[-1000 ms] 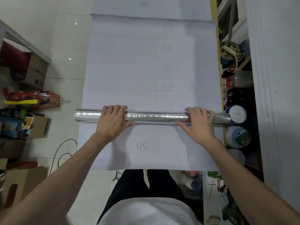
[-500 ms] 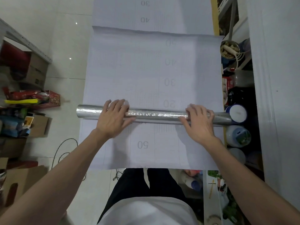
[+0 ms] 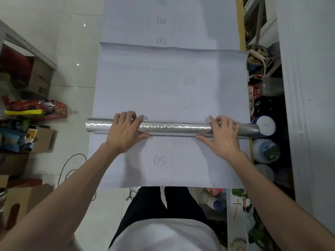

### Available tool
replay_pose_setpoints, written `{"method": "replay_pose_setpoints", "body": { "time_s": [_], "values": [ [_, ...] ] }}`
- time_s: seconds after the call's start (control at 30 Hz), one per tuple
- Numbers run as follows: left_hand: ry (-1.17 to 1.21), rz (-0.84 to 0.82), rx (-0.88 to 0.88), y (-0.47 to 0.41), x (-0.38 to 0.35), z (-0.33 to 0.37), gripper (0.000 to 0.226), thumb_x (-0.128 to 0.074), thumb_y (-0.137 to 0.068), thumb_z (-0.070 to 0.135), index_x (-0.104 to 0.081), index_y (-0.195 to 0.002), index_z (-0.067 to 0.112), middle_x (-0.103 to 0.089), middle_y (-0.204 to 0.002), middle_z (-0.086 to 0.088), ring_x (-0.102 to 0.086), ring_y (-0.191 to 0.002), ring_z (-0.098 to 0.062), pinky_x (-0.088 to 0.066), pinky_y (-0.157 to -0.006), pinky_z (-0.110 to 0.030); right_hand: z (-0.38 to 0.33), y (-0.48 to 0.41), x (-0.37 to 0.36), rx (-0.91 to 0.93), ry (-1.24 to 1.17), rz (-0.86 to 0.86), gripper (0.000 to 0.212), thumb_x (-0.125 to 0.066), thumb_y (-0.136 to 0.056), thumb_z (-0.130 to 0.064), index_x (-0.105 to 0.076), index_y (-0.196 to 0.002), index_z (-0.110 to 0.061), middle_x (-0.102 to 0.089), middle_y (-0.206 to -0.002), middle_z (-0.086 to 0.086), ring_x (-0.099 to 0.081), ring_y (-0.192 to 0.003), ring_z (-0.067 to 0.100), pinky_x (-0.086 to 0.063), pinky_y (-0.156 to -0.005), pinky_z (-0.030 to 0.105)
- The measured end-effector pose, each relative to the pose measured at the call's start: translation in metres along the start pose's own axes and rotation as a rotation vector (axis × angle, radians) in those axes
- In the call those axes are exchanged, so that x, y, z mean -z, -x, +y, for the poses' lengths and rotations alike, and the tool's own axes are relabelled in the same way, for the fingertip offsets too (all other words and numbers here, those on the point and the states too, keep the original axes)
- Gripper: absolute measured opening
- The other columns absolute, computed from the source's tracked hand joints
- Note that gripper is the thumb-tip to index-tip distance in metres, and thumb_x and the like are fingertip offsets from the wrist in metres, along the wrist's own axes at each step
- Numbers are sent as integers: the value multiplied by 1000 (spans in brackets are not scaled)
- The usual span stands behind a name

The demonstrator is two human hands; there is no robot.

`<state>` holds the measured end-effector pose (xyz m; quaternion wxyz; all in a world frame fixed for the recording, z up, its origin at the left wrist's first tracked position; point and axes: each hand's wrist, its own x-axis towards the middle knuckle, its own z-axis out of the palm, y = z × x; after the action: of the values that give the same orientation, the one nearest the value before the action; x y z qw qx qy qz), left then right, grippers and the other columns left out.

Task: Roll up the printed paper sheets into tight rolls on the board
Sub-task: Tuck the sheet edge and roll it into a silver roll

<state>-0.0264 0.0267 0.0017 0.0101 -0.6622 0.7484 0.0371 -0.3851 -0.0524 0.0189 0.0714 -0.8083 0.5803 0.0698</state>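
A long silver roll (image 3: 174, 128) lies crosswise on white printed sheets. The top sheet (image 3: 163, 82) bears faint numbers and runs from its far edge into the roll. Another printed sheet (image 3: 163, 20) lies under it, farther away, and a sheet portion marked 50 (image 3: 159, 160) lies between the roll and me. A yellow strip of the board (image 3: 242, 33) shows at the right. My left hand (image 3: 125, 131) grips the roll left of centre, fingers curled over its top. My right hand (image 3: 221, 134) grips it near the right end the same way.
Cardboard boxes (image 3: 39, 78) and red packets (image 3: 36, 109) crowd the floor on the left, with a dark cable (image 3: 72, 165) nearer me. Lidded jars (image 3: 265, 125) and a bowl (image 3: 257, 53) stand close to the board's right edge, beside a white wall panel (image 3: 308, 105).
The top sheet's far edge has slid toward me while the roll stayed nearly in place under both hands. More of the sheet beneath shows at the far end.
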Motion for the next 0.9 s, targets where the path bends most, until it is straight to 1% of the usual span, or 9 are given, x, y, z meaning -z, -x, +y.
{"method": "replay_pose_setpoints", "body": {
  "time_s": [0.1, 0.17, 0.27, 0.37, 0.5, 0.57, 0.7, 0.8, 0.9],
  "values": [
    [61, -3, 17, -1, 2, 1, 67, -26, -96, 67, -56, -124, 14, -63, -111, -6, -57, -97, -31, -32, -95, -42, -1, -1, 2, -9, -73, 41, 67, -41, -89, -75, -52, -130, -23, -55, -124, 0, -41, -122, 21, -17, -107, 44],
    [84, 27, 5, 0, 2, 2, 58, -26, -100, 61, -57, -115, 15, -63, -116, -5, -56, -106, -30, -31, -100, -42, -2, -1, 1, 0, -101, 49, 58, -36, -94, -69, -54, -125, -24, -56, -126, -1, -41, -124, 20, -18, -108, 44],
    [46, 27, 0, 2, 1, 1, 64, -46, -88, 74, -58, -114, 17, -52, -121, -11, -48, -109, -35, -31, -99, -46, -1, 1, -5, 38, -73, 43, 69, -35, -89, -74, -55, -128, -21, -47, -132, 8, -39, -125, 27, -16, -106, 44],
    [-6, -33, 18, 1, 1, 0, 75, -40, -82, 82, -58, -118, 18, -54, -109, -7, -51, -93, -31, -33, -91, -42, 0, 2, -7, 56, -22, 29, 80, -36, -84, -79, -53, -133, -18, -49, -124, 8, -42, -117, 27, -20, -103, 46],
    [131, 19, 36, 1, 4, -2, 58, -39, -92, 69, -54, -111, 16, -62, -101, 1, -59, -93, -26, -30, -95, -39, -1, 0, -3, 19, -118, 44, 61, -39, -93, -70, -52, -127, -21, -55, -125, -1, -44, -122, 21, -21, -108, 47],
    [83, 69, 26, 1, 4, -3, 56, -41, -94, 66, -56, -113, 16, -58, -114, -7, -54, -106, -31, -31, -97, -43, -1, 0, -5, 26, -111, 50, 61, -42, -92, -71, -51, -128, -23, -49, -133, 2, -40, -127, 23, -16, -109, 46],
    [-3, 1, 42, 2, 2, -5, 80, -53, -77, 82, -58, -122, 16, -51, -113, -12, -50, -98, -34, -33, -91, -46, -1, -1, -6, 37, -67, 37, 79, -49, -79, -80, -53, -131, -22, -45, -126, 7, -40, -120, 27, -16, -107, 46],
    [12, 0, 45, -1, 6, -4, 61, -51, -87, 70, -57, -118, 18, -58, -108, -5, -54, -94, -30, -32, -92, -42, -1, -4, -4, -5, -99, 49, 73, -42, -85, -77, -52, -132, -22, -54, -126, 3, -43, -121, 25, -19, -105, 45],
    [66, 26, 3, 0, 7, -4, 50, -34, -99, 62, -55, -112, 18, -61, -112, -3, -56, -102, -28, -31, -98, -42, 0, -5, -5, -5, -119, 50, 62, -32, -91, -73, -54, -125, -26, -54, -131, 1, -41, -126, 23, -18, -105, 45]
  ]
}}
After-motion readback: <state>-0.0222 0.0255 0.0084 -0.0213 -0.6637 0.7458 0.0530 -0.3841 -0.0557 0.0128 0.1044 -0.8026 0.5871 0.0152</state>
